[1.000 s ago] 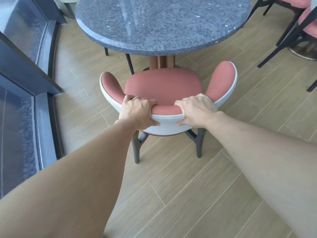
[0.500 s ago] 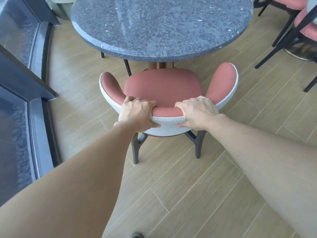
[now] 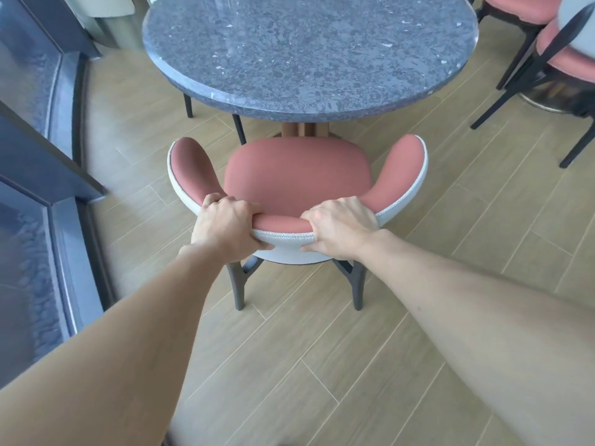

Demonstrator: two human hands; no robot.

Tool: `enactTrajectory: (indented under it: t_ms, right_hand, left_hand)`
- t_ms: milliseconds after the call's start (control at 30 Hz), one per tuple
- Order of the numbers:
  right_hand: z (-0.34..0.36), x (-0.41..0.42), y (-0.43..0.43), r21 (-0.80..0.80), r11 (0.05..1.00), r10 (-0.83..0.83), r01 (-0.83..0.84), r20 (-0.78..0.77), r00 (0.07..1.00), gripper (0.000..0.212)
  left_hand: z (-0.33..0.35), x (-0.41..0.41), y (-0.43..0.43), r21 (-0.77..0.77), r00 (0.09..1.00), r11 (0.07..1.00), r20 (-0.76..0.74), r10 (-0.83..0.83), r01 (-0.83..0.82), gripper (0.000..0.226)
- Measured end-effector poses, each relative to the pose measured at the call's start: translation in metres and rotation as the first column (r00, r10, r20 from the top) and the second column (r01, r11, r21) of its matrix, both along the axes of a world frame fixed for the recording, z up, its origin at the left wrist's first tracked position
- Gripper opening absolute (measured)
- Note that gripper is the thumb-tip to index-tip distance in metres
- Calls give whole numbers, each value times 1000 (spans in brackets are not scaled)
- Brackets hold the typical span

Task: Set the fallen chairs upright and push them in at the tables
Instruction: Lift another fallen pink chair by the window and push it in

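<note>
Head view: left hand (image 3: 225, 230) and right hand (image 3: 341, 230) stay clamped on the backrest of the chair (image 3: 299, 175), mid-frame. It has edged toward the table (image 3: 309, 49); the push-in looks unfinished.

Chair (image 3: 297, 175): dusty pink on the seat and the inside of the curved back; the outer shell is whitish grey with a fine woven pattern; legs dark grey.
Table (image 3: 309, 49): dark blue-grey stone top, mottled and sprinkled with small white flecks; pedestal beneath it warm wood brown.
Floor (image 3: 322, 365): light tan planks with faint grain and thin pale seams.
Other chairs (image 3: 523, 8), upper right of the frame: pink cushions, black frames.
Window frame (image 3: 38, 162), left edge: dark slate grey.
</note>
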State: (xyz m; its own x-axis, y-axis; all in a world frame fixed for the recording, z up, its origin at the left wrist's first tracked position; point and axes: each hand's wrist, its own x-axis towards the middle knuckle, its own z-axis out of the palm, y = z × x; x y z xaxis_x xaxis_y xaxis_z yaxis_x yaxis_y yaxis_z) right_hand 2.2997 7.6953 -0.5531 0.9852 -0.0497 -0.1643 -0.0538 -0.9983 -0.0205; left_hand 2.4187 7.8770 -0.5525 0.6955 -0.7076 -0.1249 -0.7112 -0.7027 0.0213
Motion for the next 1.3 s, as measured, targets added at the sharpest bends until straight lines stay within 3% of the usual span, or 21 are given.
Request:
enactTrajectory:
  t_ms: [167, 367, 533, 667, 867, 1300]
  right_hand:
    - [-4, 14, 38, 23, 1000, 2, -3, 39, 999, 36]
    - [-7, 12, 39, 31, 999, -16, 13, 89, 996, 41]
    - [-8, 4, 33, 10, 1000, -21, 20, 89, 996, 40]
    - [-4, -39, -5, -19, 1000, 11, -10, 55, 998, 34]
    - [7, -117, -87, -101, 991, 82, -85, -39, 996, 49]
    - [20, -229, -220, -135, 968, 209, -210, -19, 978, 40]
  left_hand:
    - [4, 16, 32, 0, 1000, 1000, -3, -15, 15, 37]
    - [6, 14, 32, 23, 997, 997, 10, -77, 77, 50]
    - [12, 3, 24, 139, 991, 982, 21, -131, 127, 57]
    - [13, -46, -2, 102, 989, 984, -29, -145, 147, 53]
    - [4, -142, -70, -10, 987, 987, -11, -159, 159, 38]
    - [5, -273, -196, -71, 996, 994, -27, -84, 81, 29]
